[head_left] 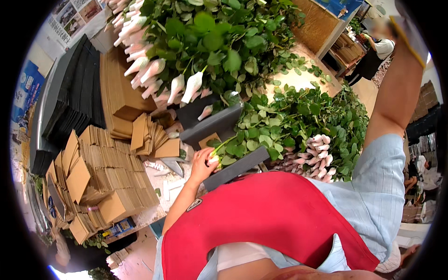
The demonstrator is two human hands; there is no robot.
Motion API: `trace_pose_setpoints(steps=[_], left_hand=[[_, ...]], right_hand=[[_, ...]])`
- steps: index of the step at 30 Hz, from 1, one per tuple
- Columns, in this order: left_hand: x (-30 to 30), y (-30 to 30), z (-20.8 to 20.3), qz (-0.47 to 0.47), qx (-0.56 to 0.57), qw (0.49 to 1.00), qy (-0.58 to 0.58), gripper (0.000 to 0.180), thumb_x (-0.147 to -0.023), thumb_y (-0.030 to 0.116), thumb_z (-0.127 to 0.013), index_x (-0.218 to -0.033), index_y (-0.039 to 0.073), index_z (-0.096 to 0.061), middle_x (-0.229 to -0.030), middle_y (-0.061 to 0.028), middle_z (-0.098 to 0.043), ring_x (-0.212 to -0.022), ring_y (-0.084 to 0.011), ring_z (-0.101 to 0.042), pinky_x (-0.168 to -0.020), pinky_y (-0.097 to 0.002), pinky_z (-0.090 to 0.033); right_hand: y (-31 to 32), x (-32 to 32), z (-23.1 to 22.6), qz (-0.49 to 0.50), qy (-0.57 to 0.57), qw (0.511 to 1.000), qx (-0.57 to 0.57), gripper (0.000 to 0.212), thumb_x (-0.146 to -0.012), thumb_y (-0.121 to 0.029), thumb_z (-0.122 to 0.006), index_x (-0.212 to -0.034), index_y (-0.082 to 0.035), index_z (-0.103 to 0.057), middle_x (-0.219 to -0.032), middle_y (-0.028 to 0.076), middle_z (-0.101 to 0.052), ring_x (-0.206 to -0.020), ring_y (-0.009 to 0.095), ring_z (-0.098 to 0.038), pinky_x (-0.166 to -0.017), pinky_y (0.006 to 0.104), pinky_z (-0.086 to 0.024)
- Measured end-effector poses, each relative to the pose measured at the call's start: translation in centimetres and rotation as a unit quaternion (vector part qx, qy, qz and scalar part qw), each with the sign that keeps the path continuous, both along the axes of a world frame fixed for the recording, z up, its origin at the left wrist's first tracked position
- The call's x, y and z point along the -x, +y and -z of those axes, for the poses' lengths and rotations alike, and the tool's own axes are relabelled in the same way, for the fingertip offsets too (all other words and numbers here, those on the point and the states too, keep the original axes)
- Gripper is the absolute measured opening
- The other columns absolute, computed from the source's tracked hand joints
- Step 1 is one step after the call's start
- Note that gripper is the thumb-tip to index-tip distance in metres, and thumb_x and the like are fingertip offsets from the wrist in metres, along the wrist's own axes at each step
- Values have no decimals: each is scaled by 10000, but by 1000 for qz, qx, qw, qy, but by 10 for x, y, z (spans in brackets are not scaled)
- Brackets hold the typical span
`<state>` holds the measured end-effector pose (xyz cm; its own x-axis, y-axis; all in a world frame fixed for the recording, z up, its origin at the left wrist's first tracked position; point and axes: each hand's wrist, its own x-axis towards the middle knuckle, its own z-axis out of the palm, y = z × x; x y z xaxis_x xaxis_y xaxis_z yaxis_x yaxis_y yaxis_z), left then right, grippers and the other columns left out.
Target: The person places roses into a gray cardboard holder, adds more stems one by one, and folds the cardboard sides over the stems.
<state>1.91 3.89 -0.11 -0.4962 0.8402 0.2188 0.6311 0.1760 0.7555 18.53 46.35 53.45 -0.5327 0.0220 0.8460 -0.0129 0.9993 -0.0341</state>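
My left hand (203,164) has its fingers curled round the head end of a leafy rose stem (224,150); a bit of yellow-green and white shows at the fingertips. This stem lies between two dark grey upright boards, a rear one (212,126) and a front one (238,168). My right arm (392,98) is raised to the upper right. A pale cuff with a yellow edge (413,39) crosses it, and the hand beyond is cut off by the picture's rim, its fingers hidden. Beside the boards lies a heap of roses (319,156) with their buds in pale net sleeves.
A large pile of net-sleeved roses (200,42) lies at the far side. Stacked brown cardboard pieces (107,172) and black sheets (70,102) stand at the left. A wooden panel (312,25) rises at the back. Another person (378,51) stands at the upper right.
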Motion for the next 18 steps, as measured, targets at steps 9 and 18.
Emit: trace_pose_setpoints(steps=[9,18], left_hand=[[-4,-2,-8,-5,40,998,-44,626,-820,200,-830,-1398,92,-618,-1361,-157,-656,-1306,-389,-538,-1136,-480,-404],[1,-5,-5,20,52,998,-36,648,-820,128,-828,-1422,81,-593,-1398,-146,-628,-1327,-384,-534,-1177,-514,-339]], right_hand=[[-103,74,230,23,-437,891,-120,263,-808,-133,-747,-1064,-170,-703,-866,55,-732,-783,343,-724,-659,454,-576],[-133,73,290,57,-253,962,81,194,-996,-289,-657,-1162,-191,-642,-799,98,-656,-680,327,-693,-573,454,-542]])
